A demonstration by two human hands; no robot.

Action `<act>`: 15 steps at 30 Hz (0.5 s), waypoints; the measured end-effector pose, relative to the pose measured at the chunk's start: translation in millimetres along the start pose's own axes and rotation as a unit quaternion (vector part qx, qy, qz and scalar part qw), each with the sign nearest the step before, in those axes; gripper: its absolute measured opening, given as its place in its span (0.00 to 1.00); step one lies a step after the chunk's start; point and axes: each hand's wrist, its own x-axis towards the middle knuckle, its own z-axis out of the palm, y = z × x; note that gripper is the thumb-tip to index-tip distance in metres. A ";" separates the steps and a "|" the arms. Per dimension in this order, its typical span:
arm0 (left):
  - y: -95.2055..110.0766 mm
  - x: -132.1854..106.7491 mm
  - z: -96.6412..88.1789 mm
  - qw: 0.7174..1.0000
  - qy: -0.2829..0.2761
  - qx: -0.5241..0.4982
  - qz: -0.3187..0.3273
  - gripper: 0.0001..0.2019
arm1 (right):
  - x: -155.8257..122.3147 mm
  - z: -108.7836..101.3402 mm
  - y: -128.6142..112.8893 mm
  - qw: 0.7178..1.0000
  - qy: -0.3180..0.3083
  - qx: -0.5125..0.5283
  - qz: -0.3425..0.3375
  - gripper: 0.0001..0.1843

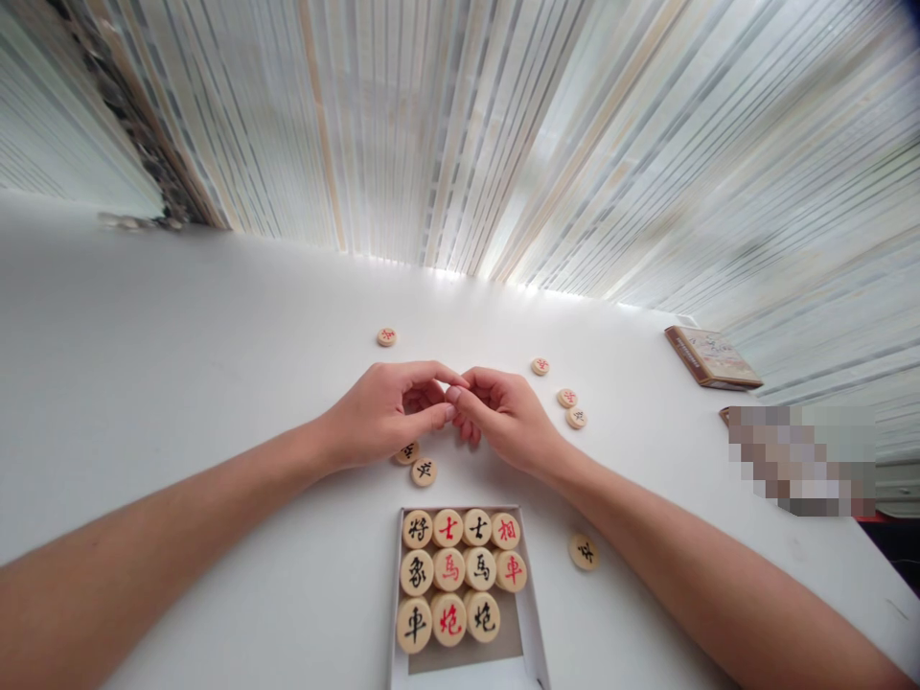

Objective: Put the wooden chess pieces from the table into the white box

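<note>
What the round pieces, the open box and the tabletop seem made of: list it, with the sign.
Round pieces: probably wood, smooth, from their even pale-tan surface; no grain shows clearly.
Open box: likely cardboard, white and matt, judging by its thin, straight walls.
Tabletop: white, smooth, faintly glossy, from its soft bright patches; laminate or painted board, I cannot tell.

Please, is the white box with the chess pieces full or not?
Not full: in the white box, the third row of chess pieces has only three stacks, and bare grey floor shows beside it.
</note>
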 end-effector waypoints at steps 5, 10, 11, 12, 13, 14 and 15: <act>0.9 0.1 -0.4 1.000 -0.001 0.006 0.016 0.13 | 0.0 -0.3 0.7 1.000 0.002 0.000 -0.003 0.20; -0.2 0.3 -0.6 1.000 -0.004 0.006 0.018 0.13 | 0.1 -0.8 1.5 1.000 0.001 0.001 -0.004 0.22; -0.4 0.2 -0.6 1.000 -0.004 0.006 0.018 0.13 | 0.1 -0.9 1.6 1.000 0.001 0.000 -0.005 0.22; -0.4 0.1 -0.7 1.000 -0.003 0.007 0.018 0.13 | 0.1 -1.1 1.8 1.000 0.001 -0.001 -0.006 0.21; -0.5 0.0 -0.8 1.000 -0.003 0.008 0.017 0.13 | 0.1 -1.3 2.0 1.000 0.001 -0.002 -0.007 0.21; -0.5 -0.2 -0.9 1.000 -0.002 0.009 0.015 0.13 | 0.1 -1.4 2.2 1.000 0.001 -0.002 -0.008 0.20; -0.6 -0.3 -1.1 1.000 -0.002 0.009 0.014 0.13 | 0.1 -1.4 2.4 1.000 0.000 -0.003 -0.009 0.20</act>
